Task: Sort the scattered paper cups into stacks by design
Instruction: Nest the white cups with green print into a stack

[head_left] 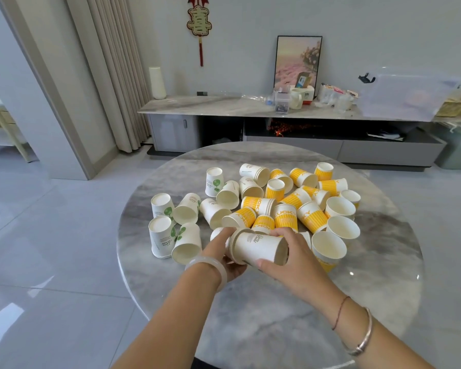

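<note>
We're early in the sort: one white stack (258,246) in hand, most cups loose.

Both hands grip this short nested stack, held sideways at the near middle of the table (250,315). L hand (225,255) curls round the rim end, R hand (290,259) wraps the base end. Green-leaf cups (161,235) lie or stand to the left, unsorted. Yellow cups (285,217) are heaped centre-right, some upright, some tipped, a few seemingly nested. No finished stack stands yet, so we judge approx. the whole job's left.
</note>
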Demonstrator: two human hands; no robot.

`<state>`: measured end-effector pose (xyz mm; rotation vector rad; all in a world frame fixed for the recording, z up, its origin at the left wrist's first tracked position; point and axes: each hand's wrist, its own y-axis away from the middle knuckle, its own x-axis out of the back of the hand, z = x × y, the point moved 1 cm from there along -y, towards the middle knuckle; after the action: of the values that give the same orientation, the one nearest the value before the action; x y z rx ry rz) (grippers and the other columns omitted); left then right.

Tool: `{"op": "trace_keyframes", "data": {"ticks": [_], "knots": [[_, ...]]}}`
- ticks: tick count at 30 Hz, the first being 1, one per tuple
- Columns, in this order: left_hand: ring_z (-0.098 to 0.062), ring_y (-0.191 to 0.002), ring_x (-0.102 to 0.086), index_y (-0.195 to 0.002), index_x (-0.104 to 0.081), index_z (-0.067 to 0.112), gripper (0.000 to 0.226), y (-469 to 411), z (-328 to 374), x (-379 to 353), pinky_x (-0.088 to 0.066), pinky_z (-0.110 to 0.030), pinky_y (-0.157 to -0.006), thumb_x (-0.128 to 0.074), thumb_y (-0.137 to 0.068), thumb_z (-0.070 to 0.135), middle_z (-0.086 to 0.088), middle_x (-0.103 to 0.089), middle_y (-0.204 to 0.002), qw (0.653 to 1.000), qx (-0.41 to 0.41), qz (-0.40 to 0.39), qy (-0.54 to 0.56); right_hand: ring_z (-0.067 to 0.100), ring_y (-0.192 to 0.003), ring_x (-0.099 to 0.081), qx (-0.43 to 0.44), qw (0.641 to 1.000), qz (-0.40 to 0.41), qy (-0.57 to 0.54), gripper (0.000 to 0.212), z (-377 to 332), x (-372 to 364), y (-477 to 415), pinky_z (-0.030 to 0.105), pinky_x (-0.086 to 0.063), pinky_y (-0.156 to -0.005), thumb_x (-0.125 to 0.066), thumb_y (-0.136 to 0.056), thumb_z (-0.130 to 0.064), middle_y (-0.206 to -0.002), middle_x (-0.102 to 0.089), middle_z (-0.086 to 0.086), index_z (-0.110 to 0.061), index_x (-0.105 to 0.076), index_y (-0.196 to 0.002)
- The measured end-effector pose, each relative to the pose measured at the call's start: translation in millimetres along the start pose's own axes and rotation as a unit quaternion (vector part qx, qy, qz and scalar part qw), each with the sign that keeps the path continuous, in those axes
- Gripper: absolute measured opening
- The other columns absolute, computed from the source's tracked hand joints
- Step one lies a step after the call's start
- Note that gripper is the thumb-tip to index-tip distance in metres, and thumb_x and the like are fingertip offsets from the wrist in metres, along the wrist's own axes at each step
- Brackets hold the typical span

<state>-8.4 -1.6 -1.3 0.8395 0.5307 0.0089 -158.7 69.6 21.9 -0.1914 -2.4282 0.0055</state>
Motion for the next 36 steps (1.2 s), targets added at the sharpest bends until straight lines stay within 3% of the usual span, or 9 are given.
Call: {"op": "trace_keyframes", "data": {"ticks": [5,10,15,17,22,25,28,33,36], "knots": [[-0.033,-0.079,-0.064,-0.102,-0.056,0.008,0.040,23,-8,-12,-0.058,-0.044,-0.065,-0.075,-0.072,0.026,-0.020,-0.060,-0.099,0.997,0.013,-0.042,0.063,0.013,-0.114,-0.043,0.049,0.997,0.059,0.005,0.068,-8,-5,2,0.022,-0.034,-0.084,-0.073,-0.074,-0.040,-0.123,-0.043,-0.003,-0.032,-0.040,-0.132],[-0.035,-0.078,-0.065,-0.120,-0.052,0.010,0.055,38,-12,-19,-0.060,-0.044,-0.059,-0.076,-0.072,0.020,-0.022,-0.059,-0.112,0.998,-0.006,-0.053,0.043,0.014,-0.126,-0.036,0.101,0.991,0.083,0.007,0.080,-14,-13,4,0.022,-0.031,-0.094,-0.068,-0.079,-0.042,-0.134,-0.038,-0.002,-0.034,-0.022,-0.144],[-0.030,-0.089,-0.066,-0.118,-0.057,0.007,0.052,42,-20,-28,-0.060,-0.040,-0.067,-0.075,-0.073,0.027,-0.018,-0.061,-0.119,0.994,0.040,-0.077,0.062,0.013,-0.138,-0.020,0.099,0.994,0.052,-0.015,0.085,-16,-20,4,0.022,-0.024,-0.103,-0.059,-0.085,-0.045,-0.149,-0.022,-0.004,-0.035,-0.003,-0.147],[-0.029,-0.086,-0.068,-0.114,-0.059,0.005,0.048,39,-24,-31,-0.060,-0.040,-0.069,-0.074,-0.075,0.028,-0.017,-0.065,-0.110,0.992,0.047,-0.091,0.080,0.015,-0.140,-0.016,0.099,0.994,0.041,-0.007,0.085,-15,-21,2,0.022,-0.022,-0.105,-0.057,-0.087,-0.044,-0.151,-0.017,-0.003,-0.036,0.002,-0.147],[-0.028,-0.063,-0.073,-0.103,-0.063,0.004,0.035,39,-33,-36,-0.059,-0.037,-0.051,-0.067,-0.082,0.032,-0.017,-0.074,-0.072,0.985,0.071,-0.118,0.100,0.018,-0.143,-0.012,0.079,0.996,0.005,0.026,0.085,-11,-19,-1,0.034,-0.021,-0.115,-0.055,-0.089,-0.040,-0.155,-0.012,-0.002,-0.033,0.007,-0.148],[-0.033,-0.084,-0.069,-0.114,-0.058,0.004,0.047,38,-33,-31,-0.056,-0.043,-0.065,-0.073,-0.076,0.026,-0.019,-0.068,-0.091,0.986,0.082,-0.076,0.120,0.008,-0.144,-0.011,0.061,0.997,-0.030,-0.025,0.079,-11,-12,-7,0.033,-0.015,-0.119,-0.052,-0.089,-0.046,-0.157,-0.015,-0.008,-0.029,-0.003,-0.149],[-0.036,-0.099,-0.061,-0.123,-0.047,0.004,0.063,39,-28,-19,-0.052,-0.044,-0.071,-0.075,-0.073,0.028,-0.021,-0.059,-0.111,0.983,0.116,-0.027,0.139,0.003,-0.139,-0.021,0.016,0.996,0.017,-0.080,0.062,-9,12,-27,0.027,-0.020,-0.114,-0.049,-0.093,-0.038,-0.153,-0.027,-0.006,-0.021,-0.023,-0.147],[-0.035,-0.087,-0.062,-0.123,-0.049,0.006,0.066,35,-17,5,-0.049,-0.040,-0.061,-0.074,-0.069,0.035,-0.018,-0.060,-0.115,0.982,0.148,0.007,0.119,0.024,-0.129,-0.044,-0.048,0.994,0.021,0.096,0.040,7,36,-66,0.039,-0.038,-0.106,-0.052,-0.089,-0.013,-0.137,-0.048,0.006,-0.015,-0.052,-0.129],[-0.034,-0.078,-0.063,-0.122,-0.050,0.005,0.067,34,-13,20,-0.047,-0.038,-0.057,-0.074,-0.068,0.038,-0.018,-0.061,-0.109,0.982,0.161,0.016,0.101,0.023,-0.117,-0.052,0.013,0.989,-0.027,0.143,0.033,-11,16,-87,0.035,-0.043,-0.099,-0.055,-0.086,-0.012,-0.126,-0.055,0.006,-0.016,-0.059,-0.119]]}}
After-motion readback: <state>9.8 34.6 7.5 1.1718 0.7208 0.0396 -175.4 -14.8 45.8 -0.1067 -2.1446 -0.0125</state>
